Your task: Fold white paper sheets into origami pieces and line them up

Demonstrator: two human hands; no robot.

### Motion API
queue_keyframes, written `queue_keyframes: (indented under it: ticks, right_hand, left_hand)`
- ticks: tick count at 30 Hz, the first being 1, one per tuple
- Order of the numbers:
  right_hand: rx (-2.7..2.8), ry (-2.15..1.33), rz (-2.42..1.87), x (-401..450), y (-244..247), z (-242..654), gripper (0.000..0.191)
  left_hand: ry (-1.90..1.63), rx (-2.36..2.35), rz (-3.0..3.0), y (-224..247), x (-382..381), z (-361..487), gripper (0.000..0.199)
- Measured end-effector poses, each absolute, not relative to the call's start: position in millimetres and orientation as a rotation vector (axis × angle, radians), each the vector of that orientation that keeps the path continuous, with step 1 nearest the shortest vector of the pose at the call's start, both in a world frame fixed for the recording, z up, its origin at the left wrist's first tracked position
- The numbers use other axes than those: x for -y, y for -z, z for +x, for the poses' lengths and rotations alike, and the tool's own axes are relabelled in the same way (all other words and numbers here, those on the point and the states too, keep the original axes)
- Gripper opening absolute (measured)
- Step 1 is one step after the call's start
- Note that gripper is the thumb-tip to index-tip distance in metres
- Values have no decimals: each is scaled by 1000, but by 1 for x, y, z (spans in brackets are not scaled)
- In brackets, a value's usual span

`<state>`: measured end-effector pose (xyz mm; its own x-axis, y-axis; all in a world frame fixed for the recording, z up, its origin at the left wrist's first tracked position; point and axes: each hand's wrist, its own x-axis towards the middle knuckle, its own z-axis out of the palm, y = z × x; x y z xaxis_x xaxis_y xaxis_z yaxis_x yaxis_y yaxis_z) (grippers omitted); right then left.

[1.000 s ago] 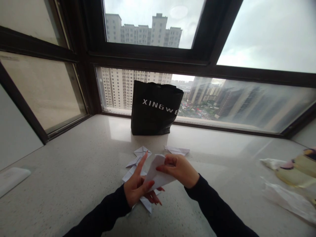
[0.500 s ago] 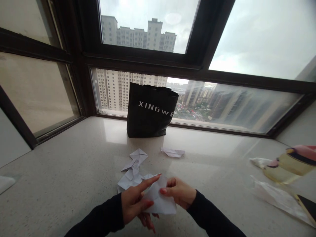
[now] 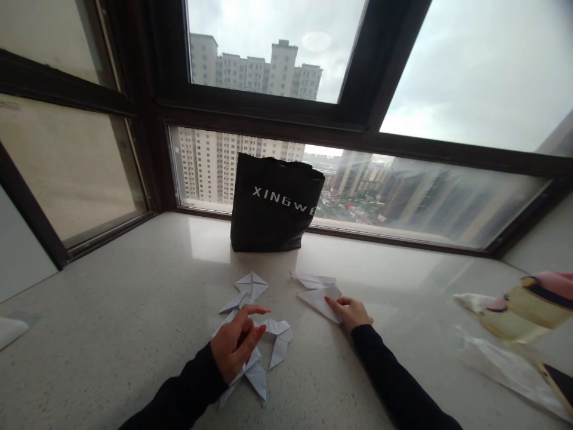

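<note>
My right hand (image 3: 351, 312) pinches a folded white paper (image 3: 319, 298) between thumb and fingers, low over the pale counter. Just behind it lies a flat folded paper boat (image 3: 313, 278), which its edge meets or overlaps. My left hand (image 3: 239, 343) hovers over a cluster of folded papers, thumb and index finger apart, holding nothing that I can see. Beside those fingertips is a bent folded paper piece (image 3: 280, 338). Farther back sits a square folded paper (image 3: 251, 284) with crossing creases. Other folded papers (image 3: 256, 377) are partly hidden under the left hand.
A black bag (image 3: 275, 206) with white lettering stands by the window. On the right are a yellowish bottle (image 3: 514, 307) with a pink lid, crumpled clear plastic (image 3: 505, 367) and a dark phone-like object (image 3: 559, 382). A white item (image 3: 11, 331) lies at the left edge.
The paper, earlier between both hands, has moved forward and right in my right hand, beside the boat-like paper. My left hand has let go and moved left, uncovering the bent piece.
</note>
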<state>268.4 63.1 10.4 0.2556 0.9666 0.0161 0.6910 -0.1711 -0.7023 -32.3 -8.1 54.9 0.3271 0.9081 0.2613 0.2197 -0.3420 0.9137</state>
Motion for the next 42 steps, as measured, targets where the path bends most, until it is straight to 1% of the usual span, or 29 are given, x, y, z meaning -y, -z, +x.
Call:
queue_keyframes:
  ticks: [3,6,11,13,15,17,18,20,21,23,24,26,29,31,33,34,38,40,42]
  right_hand:
    - [1398,-393,-2155,-66,-8,262,30]
    - [1362,-242,-2242,-66,-5,259,27]
    - [1275,-29,-2272,-65,-2,261,44]
    - [1267,51,-2232,-64,-6,263,47]
    - [1281,135,-2171,-61,-15,264,49]
    - [1337,251,-2056,-57,-28,259,49]
    - [1390,300,-1969,-54,-34,254,46]
    - [1529,386,-1707,-45,-46,235,34]
    - [1664,323,-1587,-39,-50,222,27]
    - [1870,217,-1486,-28,-56,192,17]
    - [2046,121,-1414,-22,-57,176,13]
    - [2260,32,-1305,-13,-55,147,14]
    - [2430,115,-1134,-9,-45,115,25]
    - [2472,210,-1006,-13,-38,105,19]
    - [2447,259,-945,-17,-36,103,10]
    - [2403,259,-945,-18,-37,103,10]
    - [2187,187,-963,-12,-51,108,17]
    - [2173,145,-922,-5,-59,110,18]
    - [2226,41,-878,-3,-66,111,17]
  left_hand:
    - [-1127,-1046,1777,-55,3,-38,37]
    - [-1199,-1112,1770,-55,-4,-46,35]
    - [-1272,-1218,1749,-57,-16,-58,30]
    - [-1279,-1251,1774,-56,-19,-61,28]
    - [-1229,-1300,1870,-54,-22,-64,27]
    - [-1089,-1362,2032,-49,-24,-67,24]
    - [-1007,-1386,2105,-46,-24,-67,22]
    - [-876,-1422,2195,-40,-24,-68,17]
    - [-841,-1444,2206,-38,-24,-69,16]
    - [-804,-1519,2202,-36,-26,-71,14]
    - [-789,-1572,2194,-35,-28,-73,13]
    - [-767,-1679,2163,-35,-32,-76,9]
    - [-712,-1752,2093,-32,-37,-81,7]
    - [-680,-1740,2039,-29,-38,-83,8]
    - [-681,-1713,1984,-28,-38,-85,4]
    - [-696,-1699,1956,-28,-38,-85,3]
    - [-785,-1589,1834,-33,-35,-82,24]
    - [-816,-1493,1774,-35,-32,-77,36]
    - [-883,-1297,1642,-35,-32,-73,51]
